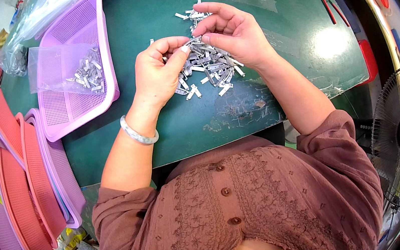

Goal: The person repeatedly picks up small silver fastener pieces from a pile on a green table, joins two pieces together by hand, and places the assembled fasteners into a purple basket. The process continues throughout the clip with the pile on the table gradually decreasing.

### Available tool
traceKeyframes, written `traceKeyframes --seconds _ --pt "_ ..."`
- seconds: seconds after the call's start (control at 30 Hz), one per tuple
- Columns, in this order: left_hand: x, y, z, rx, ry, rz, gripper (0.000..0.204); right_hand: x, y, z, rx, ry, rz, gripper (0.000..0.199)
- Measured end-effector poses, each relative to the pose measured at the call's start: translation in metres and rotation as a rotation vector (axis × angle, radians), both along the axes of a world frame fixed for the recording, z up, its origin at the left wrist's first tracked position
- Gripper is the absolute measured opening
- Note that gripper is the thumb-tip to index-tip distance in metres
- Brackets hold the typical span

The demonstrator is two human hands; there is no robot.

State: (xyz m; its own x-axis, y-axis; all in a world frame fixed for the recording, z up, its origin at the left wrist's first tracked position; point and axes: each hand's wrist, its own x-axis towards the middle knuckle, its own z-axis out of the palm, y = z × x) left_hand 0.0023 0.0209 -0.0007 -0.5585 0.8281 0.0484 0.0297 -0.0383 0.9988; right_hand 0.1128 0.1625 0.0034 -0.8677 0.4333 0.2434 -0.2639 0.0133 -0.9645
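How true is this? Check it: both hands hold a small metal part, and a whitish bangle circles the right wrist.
No: the head view shows the whitish bangle on the left wrist, not the right. The left hand and right hand do hold a small metal part.

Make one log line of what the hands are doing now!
left hand: pinching small silvery piece | right hand: at its other end | beneath: silvery pile | at left: purple basket

Left fingers, right fingers pinch metal strip above parts heap; green table.
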Motion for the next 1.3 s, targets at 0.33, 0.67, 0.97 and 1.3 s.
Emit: traceKeyframes --seconds 0.33,0.67,0.97,1.3 --pt "0.000 0.001 -0.003 0.071 0.019 0.021 0.015 0.000 0.001 -0.001 0.018 0.018 0.018 0.047" --pt "-0.022 -0.002 -0.008 0.297 -0.747 -0.100 0.017 0.000 0.008 -0.012 0.891 -0.144 -0.199 0.039" --pt "-0.014 0.000 -0.006 0.045 -0.580 -0.005 0.016 0.000 0.008 -0.008 0.845 -0.126 -0.178 0.040" --pt "-0.006 0.001 0.001 -0.036 -0.455 -0.062 0.016 0.000 0.000 -0.001 0.688 0.089 -0.106 0.045"
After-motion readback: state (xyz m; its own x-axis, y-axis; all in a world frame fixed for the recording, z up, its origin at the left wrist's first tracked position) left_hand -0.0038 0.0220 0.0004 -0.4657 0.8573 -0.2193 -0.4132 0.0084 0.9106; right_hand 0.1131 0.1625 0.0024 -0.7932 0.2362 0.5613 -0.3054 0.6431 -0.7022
